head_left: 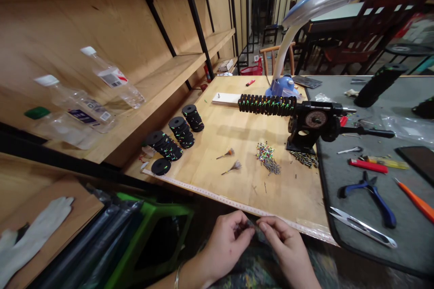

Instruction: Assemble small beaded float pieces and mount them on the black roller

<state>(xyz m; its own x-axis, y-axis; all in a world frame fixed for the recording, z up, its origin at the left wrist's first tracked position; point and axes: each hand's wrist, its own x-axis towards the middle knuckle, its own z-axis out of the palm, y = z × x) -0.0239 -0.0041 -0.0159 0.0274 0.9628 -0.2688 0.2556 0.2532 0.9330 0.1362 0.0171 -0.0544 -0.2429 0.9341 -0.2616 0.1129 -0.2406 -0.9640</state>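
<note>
My left hand [230,241] and my right hand [283,241] are close together in front of the table's near edge. Both are closed, thumb against fingers, with a small gap between them. Whatever they pinch is too small to name. Beyond them on the wooden table [203,162] lie a pile of small coloured beads [264,150], a heap of small grey pieces [272,166] and two little feathery tufts on thin stems [233,167]. A black hand-cranked winder [315,119] carries a row of black foam spools [267,104] wrapped with bright bits.
Stacked black foam spools [164,144] stand at the table's left. On the grey mat [359,185] are blue-handled pliers [369,194], silver tweezers [362,228] and an orange pointed tool [415,201]. A blue desk lamp [281,86] rises behind the winder. Plastic bottles [108,76] lean on the left shelf.
</note>
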